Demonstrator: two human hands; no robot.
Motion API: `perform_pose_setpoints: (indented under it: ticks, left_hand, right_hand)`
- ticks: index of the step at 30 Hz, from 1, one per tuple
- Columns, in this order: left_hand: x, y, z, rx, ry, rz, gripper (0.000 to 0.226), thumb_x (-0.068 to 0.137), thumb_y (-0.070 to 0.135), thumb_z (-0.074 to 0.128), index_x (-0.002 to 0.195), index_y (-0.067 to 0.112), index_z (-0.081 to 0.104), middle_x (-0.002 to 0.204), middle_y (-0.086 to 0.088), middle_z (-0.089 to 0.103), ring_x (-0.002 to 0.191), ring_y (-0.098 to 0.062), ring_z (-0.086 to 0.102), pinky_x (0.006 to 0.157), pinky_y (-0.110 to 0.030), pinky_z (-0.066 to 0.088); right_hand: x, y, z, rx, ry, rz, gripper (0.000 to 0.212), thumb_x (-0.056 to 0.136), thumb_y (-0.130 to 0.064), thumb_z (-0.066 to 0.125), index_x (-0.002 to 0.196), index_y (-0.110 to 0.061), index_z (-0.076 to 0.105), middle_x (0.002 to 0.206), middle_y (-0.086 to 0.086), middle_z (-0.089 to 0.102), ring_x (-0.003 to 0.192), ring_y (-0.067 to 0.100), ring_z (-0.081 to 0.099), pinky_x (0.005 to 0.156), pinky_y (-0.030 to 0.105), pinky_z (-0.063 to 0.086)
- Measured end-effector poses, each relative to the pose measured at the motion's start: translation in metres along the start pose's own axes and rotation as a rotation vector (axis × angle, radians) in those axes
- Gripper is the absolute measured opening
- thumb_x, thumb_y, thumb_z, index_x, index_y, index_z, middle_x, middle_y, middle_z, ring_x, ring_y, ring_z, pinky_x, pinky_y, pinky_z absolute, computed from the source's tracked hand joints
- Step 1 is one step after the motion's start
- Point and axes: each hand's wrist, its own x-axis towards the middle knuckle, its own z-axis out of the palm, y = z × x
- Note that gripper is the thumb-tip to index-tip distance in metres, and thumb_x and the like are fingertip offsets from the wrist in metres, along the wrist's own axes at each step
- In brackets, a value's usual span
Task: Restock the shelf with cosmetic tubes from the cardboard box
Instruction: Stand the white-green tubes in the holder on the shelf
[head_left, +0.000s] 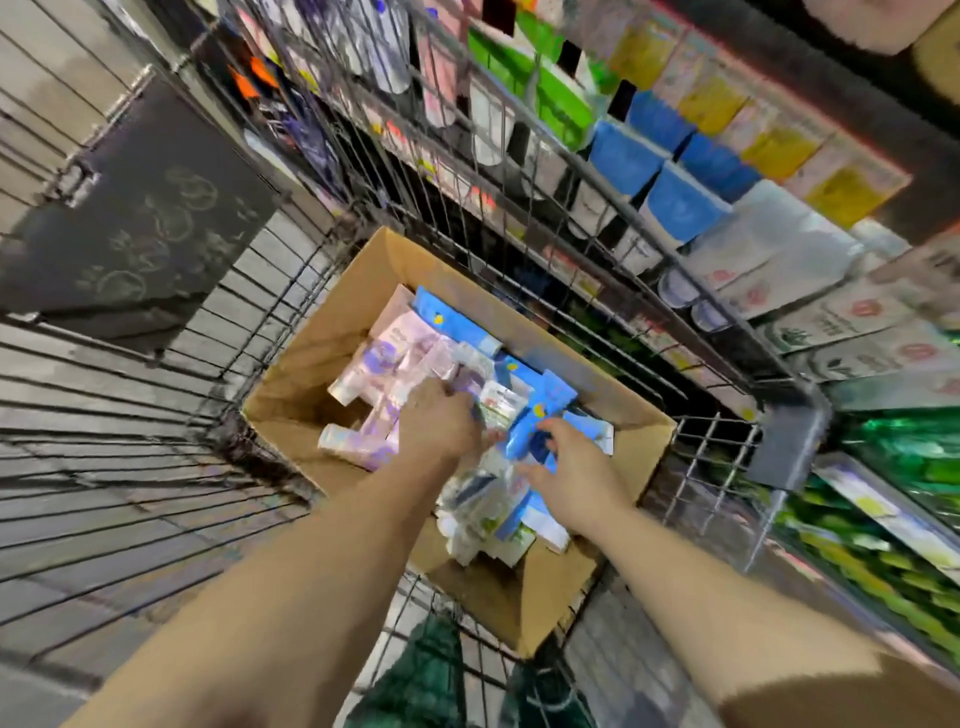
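Note:
An open cardboard box (311, 358) sits inside a wire cage cart and holds several cosmetic tubes: lilac and white ones (363, 441) on the left, blue ones (524, 431) on the right. My left hand (441, 426) reaches into the middle of the box with its fingers curled down among small clear-wrapped tubes (501, 402); what it holds is hidden. My right hand (566, 473) lies on the blue tubes, fingers curled around one of them. The shelf (675, 171) stands beyond the cart at the upper right, stocked with blue, yellow, green and white packs.
The wire cage cart (524, 218) rises on all sides of the box. A dark chalkboard sign (140, 208) hangs on the left cage wall. Green products (904, 519) fill a lower shelf at the right. A dark green net bag (426, 675) lies in front of the box.

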Motion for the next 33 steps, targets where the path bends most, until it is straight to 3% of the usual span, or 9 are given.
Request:
perform_pose_setpoints:
  ticks: [5, 10, 14, 17, 19, 21, 23, 25, 33]
  left_hand:
    - [-0.003, 0.004, 0.002, -0.099, 0.133, -0.051, 0.042, 0.072, 0.059, 0.070, 0.066, 0.022, 0.051, 0.103, -0.008, 0.064, 0.104, -0.030, 0.056, 0.085, -0.034, 0.043]
    - [-0.015, 0.008, -0.030, -0.387, 0.026, -0.138, 0.041, 0.082, 0.045, 0.070, 0.088, 0.007, 0.056, 0.085, -0.009, 0.061, 0.084, -0.028, 0.058, 0.068, -0.036, 0.042]
    - [-0.024, 0.017, -0.055, -0.660, 0.016, -0.107, 0.042, 0.078, 0.044, 0.075, 0.082, 0.004, 0.063, 0.080, -0.009, 0.068, 0.074, -0.023, 0.064, 0.070, -0.038, 0.051]
    - [-0.031, 0.012, -0.070, -1.036, -0.256, -0.063, 0.044, 0.077, 0.045, 0.076, 0.088, 0.004, 0.068, 0.097, -0.011, 0.072, 0.078, -0.018, 0.067, 0.084, -0.039, 0.056]
    - [-0.030, -0.003, -0.066, -0.936, -0.187, -0.032, 0.037, 0.081, 0.042, 0.073, 0.095, 0.008, 0.070, 0.105, -0.007, 0.072, 0.090, -0.017, 0.068, 0.086, -0.036, 0.052]
    - [-0.026, -0.023, -0.050, -0.554, -0.007, -0.045, 0.034, 0.082, 0.038, 0.074, 0.101, 0.012, 0.068, 0.106, -0.002, 0.069, 0.100, -0.020, 0.064, 0.083, -0.031, 0.047]
    - [-0.028, -0.037, -0.029, -0.312, -0.036, -0.093, 0.041, 0.077, 0.035, 0.078, 0.110, 0.015, 0.064, 0.112, -0.003, 0.063, 0.104, -0.021, 0.060, 0.081, -0.028, 0.045]
    - [-0.032, -0.042, -0.008, -0.220, -0.129, -0.090, 0.040, 0.075, 0.033, 0.079, 0.108, 0.018, 0.063, 0.115, -0.007, 0.062, 0.104, -0.022, 0.059, 0.079, -0.027, 0.044]
    - [-0.031, -0.033, 0.010, -0.074, -0.021, -0.076, 0.014, 0.091, 0.031, 0.056, 0.104, 0.023, 0.058, 0.106, -0.004, 0.062, 0.103, -0.024, 0.057, 0.072, -0.027, 0.037]
  right_hand:
    - [-0.002, -0.002, -0.004, 0.040, 0.006, -0.002, 0.053, 0.095, -0.037, 0.056, 0.142, -0.022, 0.037, 0.133, 0.004, 0.051, 0.116, 0.024, 0.055, 0.091, 0.040, 0.049]
    - [-0.009, -0.025, -0.003, 0.183, -0.068, 0.010, 0.056, 0.091, -0.038, 0.061, 0.141, -0.022, 0.040, 0.135, 0.001, 0.052, 0.118, 0.022, 0.054, 0.093, 0.035, 0.046]
    - [-0.008, -0.050, -0.001, 0.296, -0.075, 0.032, 0.042, 0.087, -0.032, 0.067, 0.120, -0.016, 0.045, 0.114, -0.001, 0.061, 0.110, 0.023, 0.057, 0.080, 0.027, 0.041]
    - [-0.004, -0.052, -0.012, 0.423, 0.003, 0.105, 0.035, 0.091, -0.022, 0.063, 0.120, -0.013, 0.046, 0.113, 0.005, 0.060, 0.101, 0.024, 0.056, 0.073, 0.025, 0.037]
    - [-0.002, -0.047, -0.018, 0.465, -0.010, 0.113, 0.039, 0.090, -0.021, 0.063, 0.124, -0.012, 0.046, 0.110, 0.005, 0.056, 0.095, 0.023, 0.055, 0.072, 0.030, 0.040]
    - [0.001, -0.035, -0.018, 0.534, -0.027, 0.136, 0.040, 0.088, -0.022, 0.067, 0.122, -0.015, 0.047, 0.111, 0.006, 0.058, 0.098, 0.028, 0.060, 0.076, 0.039, 0.049]
    - [0.001, -0.025, -0.018, 0.606, -0.041, 0.155, 0.039, 0.086, -0.020, 0.069, 0.118, -0.018, 0.048, 0.114, 0.009, 0.058, 0.099, 0.030, 0.060, 0.084, 0.044, 0.052]
    - [0.001, -0.017, -0.017, 0.612, -0.061, 0.155, 0.040, 0.084, -0.019, 0.072, 0.117, -0.017, 0.049, 0.115, 0.008, 0.061, 0.101, 0.027, 0.061, 0.091, 0.046, 0.052]
    - [-0.008, -0.004, -0.013, 0.710, -0.089, 0.135, 0.036, 0.083, -0.017, 0.073, 0.113, -0.016, 0.053, 0.113, 0.007, 0.065, 0.100, 0.024, 0.064, 0.089, 0.046, 0.055]
